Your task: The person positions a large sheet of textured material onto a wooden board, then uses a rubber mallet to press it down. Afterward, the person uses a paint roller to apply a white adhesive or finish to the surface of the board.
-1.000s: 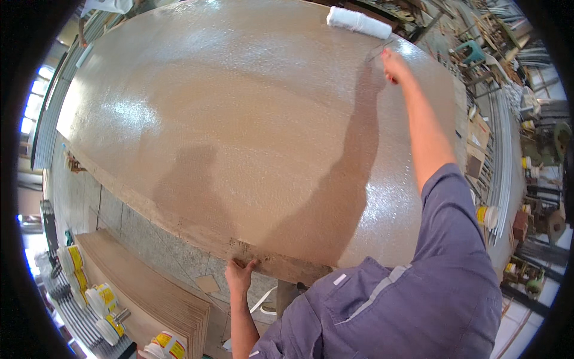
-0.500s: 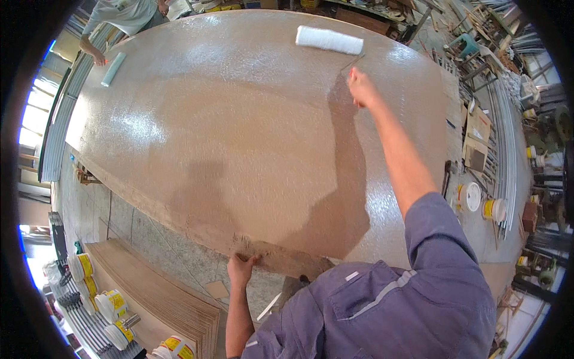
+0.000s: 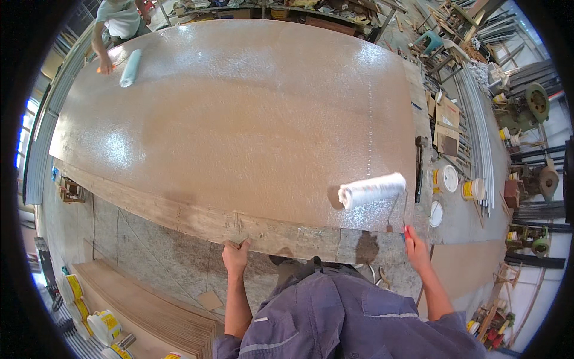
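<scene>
My right hand [image 3: 417, 250] is closed round the red handle of a paint roller [image 3: 373, 190]. Its fluffy white sleeve lies over the near right corner of a large brown panel [image 3: 239, 137] that shines wet in patches. With my left hand [image 3: 235, 257] I grip the near edge of the wooden worktable [image 3: 281, 232] under the panel; the fingertips are hidden beneath it. At the far left a co-worker's hand [image 3: 106, 64] holds a second paint roller [image 3: 130, 68], pale in colour, against the panel.
A stack of brown sheets [image 3: 143, 299] lies at the lower left, beside several white buckets [image 3: 104, 326]. On the right, more buckets [image 3: 446, 178] stand near long metal bars [image 3: 472, 137]. A dark tool [image 3: 419, 170] rests along the table's right side.
My right hand has drawn the roller from the panel's far side back toward me, to the near right corner. The co-worker's roller has shifted slightly right. My left hand stays at the edge.
</scene>
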### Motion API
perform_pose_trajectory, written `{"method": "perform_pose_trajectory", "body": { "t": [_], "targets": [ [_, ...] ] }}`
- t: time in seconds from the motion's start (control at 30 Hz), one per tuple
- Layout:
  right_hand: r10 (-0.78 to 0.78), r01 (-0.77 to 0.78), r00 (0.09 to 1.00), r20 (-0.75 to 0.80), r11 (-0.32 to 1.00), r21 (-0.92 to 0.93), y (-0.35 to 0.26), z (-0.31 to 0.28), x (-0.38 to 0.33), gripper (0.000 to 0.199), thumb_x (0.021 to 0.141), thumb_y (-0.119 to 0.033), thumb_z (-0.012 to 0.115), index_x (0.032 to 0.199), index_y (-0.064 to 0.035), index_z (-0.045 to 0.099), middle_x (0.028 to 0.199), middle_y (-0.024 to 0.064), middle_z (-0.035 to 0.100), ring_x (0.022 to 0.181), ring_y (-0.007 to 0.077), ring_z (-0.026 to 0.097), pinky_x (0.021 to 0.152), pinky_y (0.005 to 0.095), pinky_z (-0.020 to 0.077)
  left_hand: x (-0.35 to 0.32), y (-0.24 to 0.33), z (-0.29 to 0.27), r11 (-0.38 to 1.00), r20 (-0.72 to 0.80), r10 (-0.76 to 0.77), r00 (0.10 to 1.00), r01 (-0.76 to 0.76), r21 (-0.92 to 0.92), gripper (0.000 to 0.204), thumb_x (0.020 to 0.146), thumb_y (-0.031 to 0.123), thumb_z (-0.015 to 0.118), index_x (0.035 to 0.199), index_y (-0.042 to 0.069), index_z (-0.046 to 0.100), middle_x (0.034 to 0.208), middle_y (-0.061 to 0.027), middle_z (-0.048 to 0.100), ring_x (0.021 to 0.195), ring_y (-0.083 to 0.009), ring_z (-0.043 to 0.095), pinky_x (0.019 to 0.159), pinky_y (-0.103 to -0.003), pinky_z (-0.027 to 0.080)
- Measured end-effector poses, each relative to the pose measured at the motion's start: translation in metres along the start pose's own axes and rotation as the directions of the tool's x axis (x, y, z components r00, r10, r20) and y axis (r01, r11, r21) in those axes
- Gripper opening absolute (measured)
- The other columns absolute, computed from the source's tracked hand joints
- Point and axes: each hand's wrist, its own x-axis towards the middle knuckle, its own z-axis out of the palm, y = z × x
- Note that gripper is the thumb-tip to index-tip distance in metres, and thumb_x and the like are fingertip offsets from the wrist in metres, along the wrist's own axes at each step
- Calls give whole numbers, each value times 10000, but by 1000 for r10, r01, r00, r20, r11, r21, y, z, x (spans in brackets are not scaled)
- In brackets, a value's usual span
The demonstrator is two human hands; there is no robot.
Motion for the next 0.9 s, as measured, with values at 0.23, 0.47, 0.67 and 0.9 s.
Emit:
{"method": "perform_pose_trajectory", "body": {
  "t": [0.23, 0.47, 0.67, 0.9],
  "targets": [
    [-254, 248, 937, -240, 967, -59, -25, 22, 81, 403, 995, -187, 427, 1368, -47, 488, 1231, 273, 575, 1189, 352, 565, 960, 383, 445, 3, 3, -2, 1000, 21, -24, 1000, 24, 3, 514, 704, 394, 824, 722, 0, 494, 656, -188, 595, 629, -347, 604, 615, -422, 483],
    [-131, 178, 951, -280, 973, 150, -171, 2, 414, 395, 1005, -353, 425, 1348, -187, 527, 567, 53, 498, 399, 156, 456, 388, 352, 370, 4, 15, -4, 997, 12, -69, 998, 70, -45, 449, 706, 297, 829, 743, -8, 502, 617, -143, 548, 555, -292, 520, 550, -399, 443],
    [62, 0, 970, -235, 966, 257, -290, -33, 572, 416, 981, -442, 375, 881, -60, 506, 566, 76, 492, 400, 199, 464, 350, 364, 344, 9, 30, -6, 987, 59, -160, 985, 160, 6, 417, 699, 257, 825, 786, -31, 536, 584, -123, 512, 534, -242, 485, 526, -395, 414],
    [113, -41, 968, -226, 952, 304, -326, -38, 623, 205, 954, -223, 420, 1098, -100, 497, 640, 109, 553, 460, 216, 531, 363, 380, 408, 12, 32, -9, 960, 102, -280, 954, 277, 45, 459, 676, 287, 851, 728, -34, 527, 602, -154, 566, 557, -260, 532, 552, -403, 446]
  ]
}}
